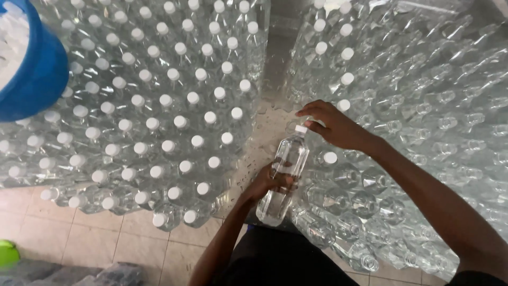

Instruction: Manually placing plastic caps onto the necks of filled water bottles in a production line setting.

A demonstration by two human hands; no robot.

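My left hand (268,182) grips the middle of a clear plastic bottle (282,177) filled with clear liquid, held tilted over the floor between two bottle masses. My right hand (332,125) has its fingertips on the bottle's white cap (301,128) at the top. To the left stands a large block of upright capped bottles (159,106). To the right lies a heap of clear bottles (423,132), mostly uncapped, a few with white caps.
A blue bucket (32,74) holding white caps sits on the capped bottles at top left. Beige floor tiles (106,238) show at the bottom left, with a green object (7,253) at the left edge. A wet strip of floor (264,137) runs between the stacks.
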